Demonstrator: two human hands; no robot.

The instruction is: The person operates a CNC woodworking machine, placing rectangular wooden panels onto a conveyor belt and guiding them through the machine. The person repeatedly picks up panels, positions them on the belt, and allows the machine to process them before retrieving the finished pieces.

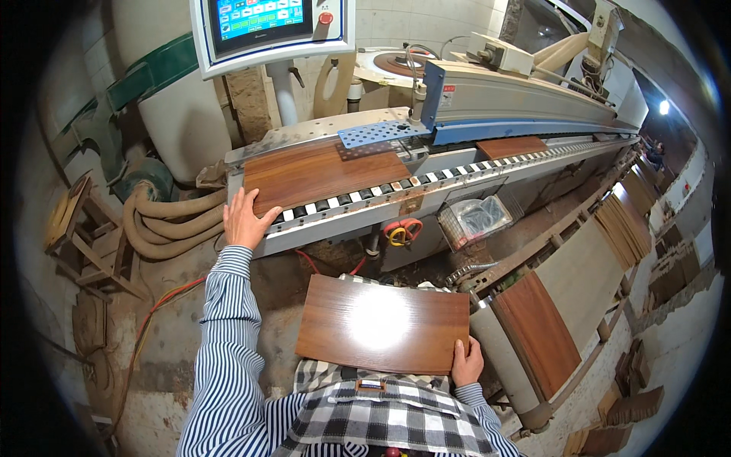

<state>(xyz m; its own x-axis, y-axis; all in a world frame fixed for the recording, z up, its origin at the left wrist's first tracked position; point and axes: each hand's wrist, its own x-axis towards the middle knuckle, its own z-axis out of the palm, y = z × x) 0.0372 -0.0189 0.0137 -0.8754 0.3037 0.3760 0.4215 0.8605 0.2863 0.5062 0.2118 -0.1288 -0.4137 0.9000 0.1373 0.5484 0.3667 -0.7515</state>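
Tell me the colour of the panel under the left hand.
Dark brown wood grain; the panel shows best in the head view.

Control screen (259, 17) is cut off at top.

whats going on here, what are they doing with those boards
A person stands at a long machine with a roller track. The left hand rests flat on the near corner of a brown board lying on the track. The right hand holds a second board against their waist. Another board sits farther along the track.
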